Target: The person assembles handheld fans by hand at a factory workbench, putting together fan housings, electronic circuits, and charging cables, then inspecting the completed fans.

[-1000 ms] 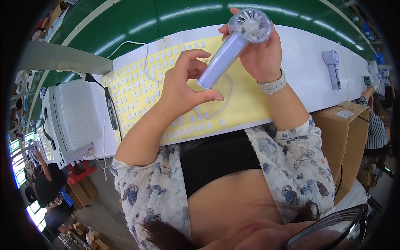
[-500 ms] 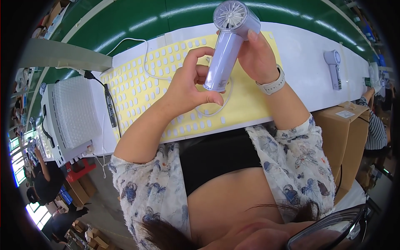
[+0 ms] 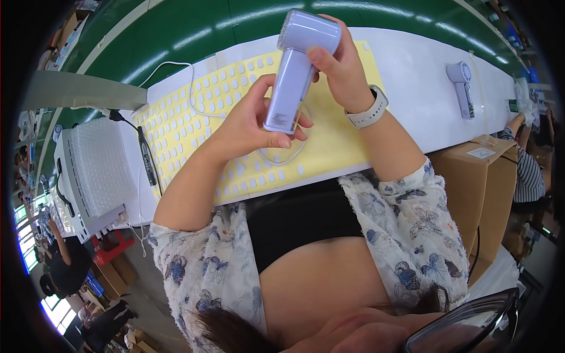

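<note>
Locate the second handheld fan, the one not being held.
In the head view, the second lilac fan lies flat on the white bench top at upper right, beyond the cardboard box.

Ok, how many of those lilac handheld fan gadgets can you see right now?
2. One handheld fan is held up in both hands, right hand near its head, left hand at its handle. The second fan lies on the white table to the right. Others may be hidden.

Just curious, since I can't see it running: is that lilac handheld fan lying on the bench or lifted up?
Lifted. The handheld fan is held above the yellow sticker sheet, left hand at its base, right hand near its head.
</note>
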The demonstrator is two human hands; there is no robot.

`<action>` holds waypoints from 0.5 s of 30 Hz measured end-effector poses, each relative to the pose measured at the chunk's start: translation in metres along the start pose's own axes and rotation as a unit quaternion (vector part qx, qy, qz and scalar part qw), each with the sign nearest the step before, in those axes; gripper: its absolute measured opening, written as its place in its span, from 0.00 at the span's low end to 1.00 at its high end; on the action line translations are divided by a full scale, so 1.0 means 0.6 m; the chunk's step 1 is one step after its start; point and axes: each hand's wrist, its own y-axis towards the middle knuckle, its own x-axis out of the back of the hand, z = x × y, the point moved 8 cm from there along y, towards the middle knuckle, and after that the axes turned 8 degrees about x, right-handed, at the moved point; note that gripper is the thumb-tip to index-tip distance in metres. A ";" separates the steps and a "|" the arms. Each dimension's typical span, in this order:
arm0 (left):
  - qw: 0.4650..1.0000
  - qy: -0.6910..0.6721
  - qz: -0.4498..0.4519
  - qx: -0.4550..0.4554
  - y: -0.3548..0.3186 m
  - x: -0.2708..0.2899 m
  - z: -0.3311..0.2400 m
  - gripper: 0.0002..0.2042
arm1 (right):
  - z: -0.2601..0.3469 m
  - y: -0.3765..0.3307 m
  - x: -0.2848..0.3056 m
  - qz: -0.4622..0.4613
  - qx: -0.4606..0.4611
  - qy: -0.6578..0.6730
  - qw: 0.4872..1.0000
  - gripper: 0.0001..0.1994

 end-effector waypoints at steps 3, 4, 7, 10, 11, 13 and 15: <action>1.000 0.017 -0.011 -0.003 0.002 0.008 0.004 0.44 | -0.016 0.004 0.000 0.008 -0.023 -0.008 1.000 0.28; 1.000 0.015 -0.016 0.000 0.003 0.010 0.006 0.44 | -0.021 0.004 0.000 0.013 -0.034 -0.010 0.999 0.26; 1.000 0.011 -0.026 0.006 0.003 0.017 0.011 0.43 | -0.033 0.004 0.001 0.016 -0.068 -0.011 0.997 0.25; 1.000 0.017 -0.026 -0.001 0.002 0.021 0.010 0.42 | -0.047 0.005 -0.002 0.006 -0.090 0.003 0.996 0.27; 1.000 0.016 -0.026 -0.001 0.000 0.021 0.013 0.42 | -0.053 0.004 -0.002 -0.004 -0.095 0.018 0.995 0.29; 0.999 0.014 -0.036 -0.003 0.000 0.024 0.014 0.41 | -0.059 0.005 0.000 -0.019 -0.098 0.029 0.995 0.31; 0.999 0.013 -0.038 -0.004 -0.001 0.023 0.016 0.41 | -0.062 0.004 0.000 -0.018 -0.094 0.039 0.995 0.31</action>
